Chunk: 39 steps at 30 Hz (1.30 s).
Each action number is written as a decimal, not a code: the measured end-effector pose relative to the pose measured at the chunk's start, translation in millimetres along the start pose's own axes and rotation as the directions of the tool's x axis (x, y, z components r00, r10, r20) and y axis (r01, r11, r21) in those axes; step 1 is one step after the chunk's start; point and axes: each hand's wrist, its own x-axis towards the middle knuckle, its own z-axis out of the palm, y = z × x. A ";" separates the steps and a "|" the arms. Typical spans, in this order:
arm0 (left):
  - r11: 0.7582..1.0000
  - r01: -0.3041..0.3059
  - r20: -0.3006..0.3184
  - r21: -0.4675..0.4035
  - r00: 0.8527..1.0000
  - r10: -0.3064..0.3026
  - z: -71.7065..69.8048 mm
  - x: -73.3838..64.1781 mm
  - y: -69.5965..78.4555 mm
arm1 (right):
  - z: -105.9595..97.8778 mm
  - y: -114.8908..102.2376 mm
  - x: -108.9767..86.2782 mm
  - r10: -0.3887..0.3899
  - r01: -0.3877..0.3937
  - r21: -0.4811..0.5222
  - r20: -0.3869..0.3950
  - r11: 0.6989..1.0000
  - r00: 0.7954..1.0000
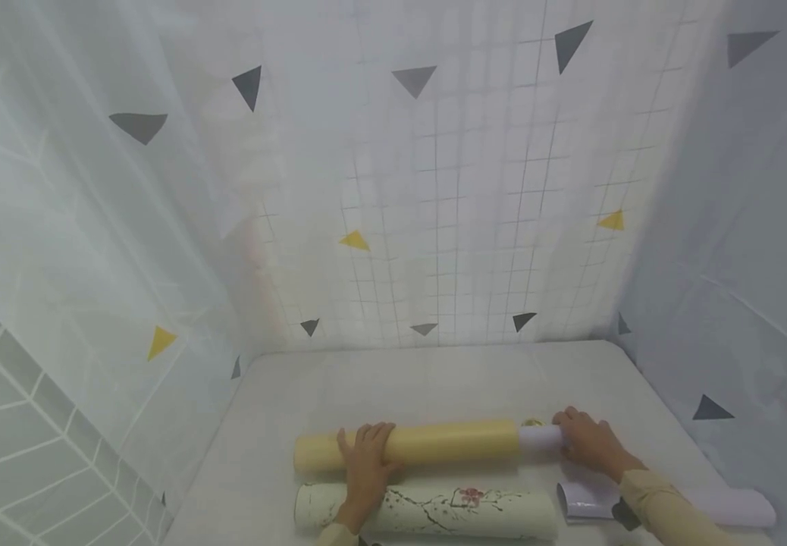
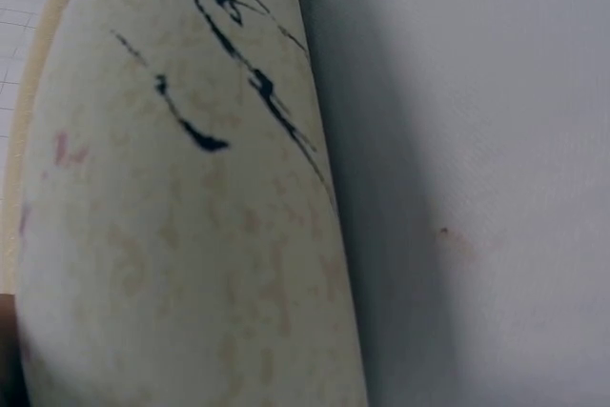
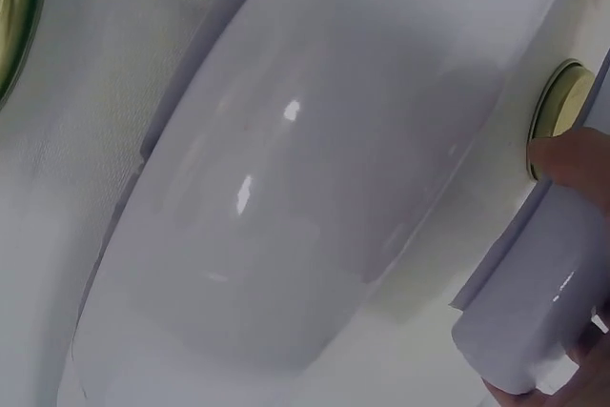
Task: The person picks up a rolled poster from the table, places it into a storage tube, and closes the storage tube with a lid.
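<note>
A yellow roll (image 1: pixel 451 442) lies crosswise on the table. My left hand (image 1: pixel 368 459) holds it near its left end, fingers over the top and thumb on the near side. From the yellow roll's right end sticks out a narrower white roll (image 1: pixel 537 438). My right hand (image 1: pixel 591 444) grips this white roll, and in the right wrist view fingers (image 3: pixel 581 159) wrap around it. Just below the left hand lies a cream roll printed with dark branches and red blossoms (image 1: pixel 462 512), which fills much of the left wrist view.
Another glossy white roll (image 1: pixel 721 506) lies under the right forearm. A round gold-coloured thing (image 3: pixel 558 111) sits behind the gripped white roll, and a second gold rim (image 3: pixel 24 16) shows at the view's left edge. Patterned sheeting (image 1: pixel 434 189) surrounds the white table (image 1: pixel 427 387).
</note>
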 end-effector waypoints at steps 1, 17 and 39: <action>1.000 0.001 0.002 0.002 1.000 -0.001 -0.2 -0.2 0.0 | 0.1 -1.2 0.1 -0.006 0.006 -0.003 -0.008 1.000 1.000; 1.000 0.025 0.044 0.014 0.999 -0.025 -2.4 -0.1 -1.1 | -0.8 -24.9 7.1 -0.166 0.169 0.004 -0.175 0.986 0.970; 0.999 0.009 0.021 -0.040 1.000 -0.008 -6.2 -6.2 -5.2 | -7.5 -68.7 5.5 -0.168 0.186 0.145 -0.128 0.972 0.977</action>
